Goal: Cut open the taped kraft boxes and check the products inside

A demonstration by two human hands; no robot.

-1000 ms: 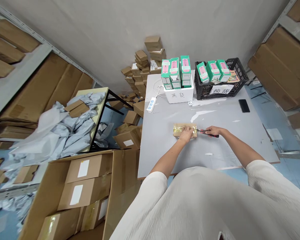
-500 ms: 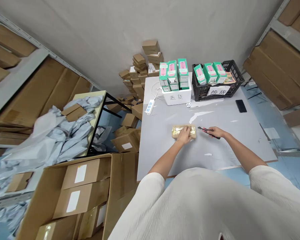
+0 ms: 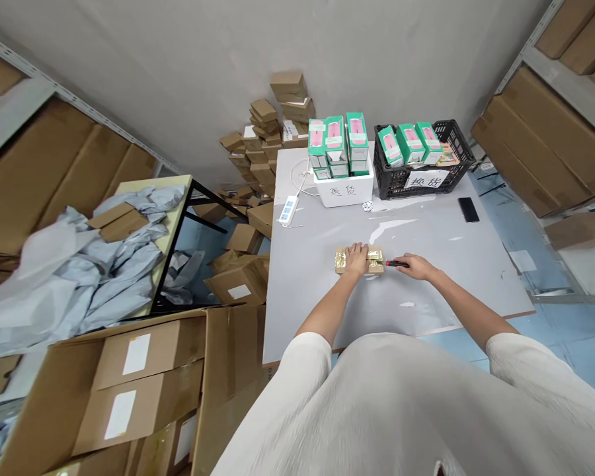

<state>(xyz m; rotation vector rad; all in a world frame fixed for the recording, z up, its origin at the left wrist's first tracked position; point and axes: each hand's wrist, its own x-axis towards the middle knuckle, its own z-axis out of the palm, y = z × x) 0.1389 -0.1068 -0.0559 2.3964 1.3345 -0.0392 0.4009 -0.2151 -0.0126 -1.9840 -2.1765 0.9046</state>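
Observation:
A flat parcel wrapped in shiny gold tape (image 3: 375, 262) lies on the grey table (image 3: 307, 291), close to the middle. My left hand (image 3: 357, 259) rests on top of it with the fingers spread, covering its centre. My right hand (image 3: 419, 267) sits just to the parcel's right and holds a red and black utility knife (image 3: 396, 264). The knife lies low and points left, its tip at the parcel's right edge. The parcel's underside is hidden.
At the table's far edge stand a white foam box (image 3: 344, 192) and a black plastic crate (image 3: 456, 139), both holding green and pink product boxes. A power strip (image 3: 288, 210) and a black phone (image 3: 469, 209) lie nearby. Cardboard boxes and grey mailers surround the table.
My right hand has moved left, bringing the knife up to the parcel's edge. My left hand has spread across the parcel, and the whole view has shifted slightly.

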